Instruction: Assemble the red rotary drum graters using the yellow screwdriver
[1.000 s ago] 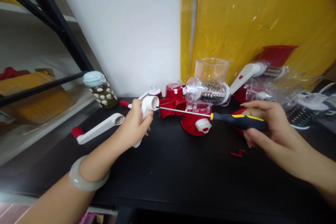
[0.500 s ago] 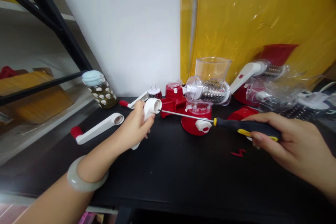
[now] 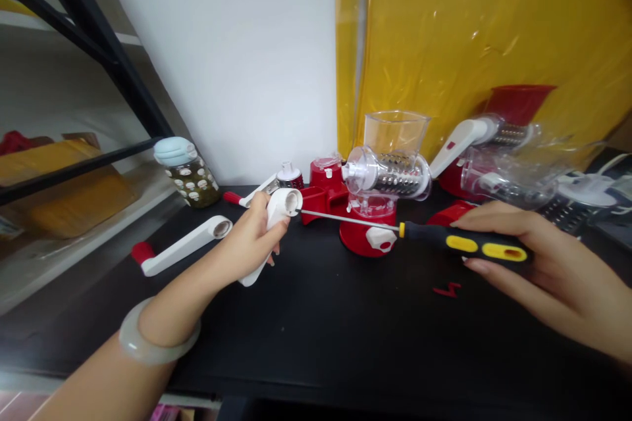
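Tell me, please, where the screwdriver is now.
In the head view, the screwdriver is mostly right of centre: the right hand holds its handle, and its tip is at the round end of the white crank in the left hand.

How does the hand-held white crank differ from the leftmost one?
The held crank is in the left hand, screwdriver at its socket; the leftmost crank lies on the table, no tool at it. The leftmost crank shows a red knob; the held crank shows none. Both are white with round sockets.
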`<state>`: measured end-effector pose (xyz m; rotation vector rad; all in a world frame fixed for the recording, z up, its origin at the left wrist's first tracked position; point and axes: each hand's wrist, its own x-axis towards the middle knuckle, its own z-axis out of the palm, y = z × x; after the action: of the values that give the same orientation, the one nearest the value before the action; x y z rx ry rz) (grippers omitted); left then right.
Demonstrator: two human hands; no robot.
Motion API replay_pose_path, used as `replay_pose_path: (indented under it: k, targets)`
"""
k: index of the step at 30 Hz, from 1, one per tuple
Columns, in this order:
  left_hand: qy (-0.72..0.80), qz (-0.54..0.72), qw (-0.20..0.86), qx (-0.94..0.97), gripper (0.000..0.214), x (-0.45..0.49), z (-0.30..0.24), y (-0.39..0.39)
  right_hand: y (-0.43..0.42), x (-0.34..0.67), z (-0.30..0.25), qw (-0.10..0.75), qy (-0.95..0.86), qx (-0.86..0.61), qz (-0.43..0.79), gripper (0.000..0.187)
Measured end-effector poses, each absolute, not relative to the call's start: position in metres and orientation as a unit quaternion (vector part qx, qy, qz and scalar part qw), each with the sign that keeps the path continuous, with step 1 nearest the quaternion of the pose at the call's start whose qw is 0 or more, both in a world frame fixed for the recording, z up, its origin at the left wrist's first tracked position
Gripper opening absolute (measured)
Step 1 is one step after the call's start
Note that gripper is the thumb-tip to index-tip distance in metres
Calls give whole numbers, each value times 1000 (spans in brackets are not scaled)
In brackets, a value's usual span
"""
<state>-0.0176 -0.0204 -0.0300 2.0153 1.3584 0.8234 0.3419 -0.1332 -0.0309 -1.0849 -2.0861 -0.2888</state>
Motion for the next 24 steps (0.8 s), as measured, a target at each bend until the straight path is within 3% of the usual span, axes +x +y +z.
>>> replay_pose_path:
  k: [7,15,16,19,20,24]
  targets:
    - [517,284,266,763,27,-16,-30,-22,-136,331,-21,332,-810,-429,-223,27]
    - [502,261,250,786,25,-15,-35,-25,-143,328,-22,391,-773,-484,-128,15]
    - [504,260,256,783,25,-15,-34,-24,-143,331,-25,400,-778,-471,-115,18]
    - [507,272,288,766,26,-15,-33,-22,-142,337,-34,421,-792,-434,-89,54]
    - [506,277,303,759,26,-15,-32,-21,-142,339,-36,416,-797,-429,-85,56]
    - [507,271,328,750,28,-18,-29,-19,-138,341,-34,354,-824,-420,-136,30]
